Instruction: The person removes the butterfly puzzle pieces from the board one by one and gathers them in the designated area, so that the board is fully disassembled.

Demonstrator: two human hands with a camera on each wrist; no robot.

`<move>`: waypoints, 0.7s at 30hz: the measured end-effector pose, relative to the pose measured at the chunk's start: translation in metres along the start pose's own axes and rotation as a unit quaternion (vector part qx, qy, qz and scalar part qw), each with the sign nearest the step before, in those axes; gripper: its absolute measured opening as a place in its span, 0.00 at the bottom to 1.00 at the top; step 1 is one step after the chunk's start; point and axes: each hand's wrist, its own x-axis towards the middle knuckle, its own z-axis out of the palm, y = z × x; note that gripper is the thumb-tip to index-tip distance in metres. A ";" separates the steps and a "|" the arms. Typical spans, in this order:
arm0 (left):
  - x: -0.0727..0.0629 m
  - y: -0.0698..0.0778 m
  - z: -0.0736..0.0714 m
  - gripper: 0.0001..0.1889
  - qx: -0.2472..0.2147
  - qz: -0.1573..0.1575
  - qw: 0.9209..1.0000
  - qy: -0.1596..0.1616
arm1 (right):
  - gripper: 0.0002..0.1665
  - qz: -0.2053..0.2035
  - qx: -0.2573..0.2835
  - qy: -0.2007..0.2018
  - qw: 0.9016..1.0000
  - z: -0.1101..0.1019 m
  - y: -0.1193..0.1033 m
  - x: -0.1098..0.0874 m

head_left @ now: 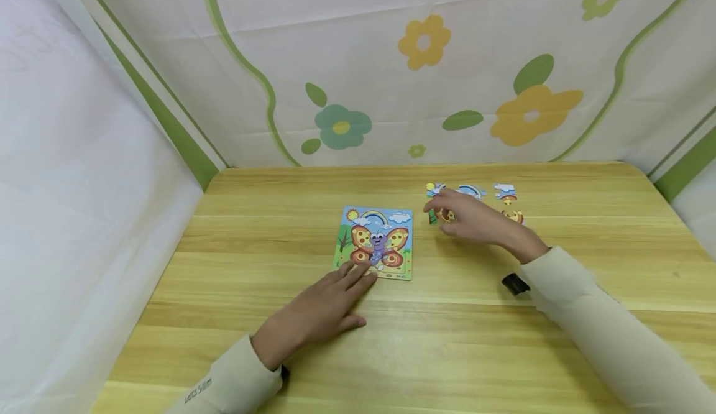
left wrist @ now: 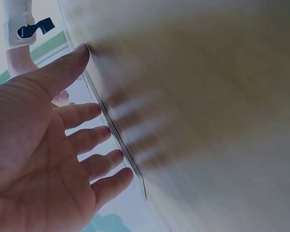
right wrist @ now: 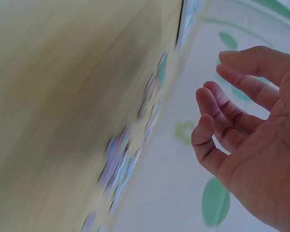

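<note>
A square butterfly puzzle board (head_left: pixel 378 240) with a sun, rainbow and clouds lies flat on the table. My left hand (head_left: pixel 327 305) rests at its lower edge, fingers spread and fingertips on the board. In the left wrist view, those fingertips line the board's thin edge. To the right of the board, my right hand (head_left: pixel 467 215) is held over loose puzzle pieces (right wrist: pixel 118 157), fingers gently bent and nothing between them in the right wrist view. Partly covered by it are a sun piece (head_left: pixel 431 187) and a rainbow piece (head_left: pixel 472 191).
Beyond the right hand are a cloud piece (head_left: pixel 505 190) and an orange-red wing piece (head_left: pixel 515 216). The wooden table (head_left: pixel 268 215) ends at a white flower-printed cloth (head_left: pixel 369 59) at the back. A black strap end (head_left: pixel 515 284) hangs by the right sleeve.
</note>
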 end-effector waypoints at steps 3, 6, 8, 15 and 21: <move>-0.002 0.001 -0.001 0.39 -0.007 -0.012 1.000 0.001 | 0.24 -0.018 0.014 -0.010 1.000 0.010 -0.011 0.012; -0.004 0.000 -0.001 0.39 -0.015 -0.029 0.999 0.002 | 0.25 -0.027 0.034 -0.025 0.999 0.018 -0.022 0.022; -0.005 -0.002 -0.001 0.39 -0.015 -0.037 0.999 0.004 | 0.25 -0.034 0.046 -0.036 0.998 0.023 -0.031 0.029; -0.008 -0.007 0.000 0.39 -0.016 -0.042 0.999 0.008 | 0.25 -0.063 0.051 -0.063 0.995 0.042 -0.055 0.048; -0.009 -0.006 -0.001 0.39 -0.025 -0.036 0.999 0.011 | 0.26 -0.056 0.050 -0.088 0.993 0.056 -0.065 0.061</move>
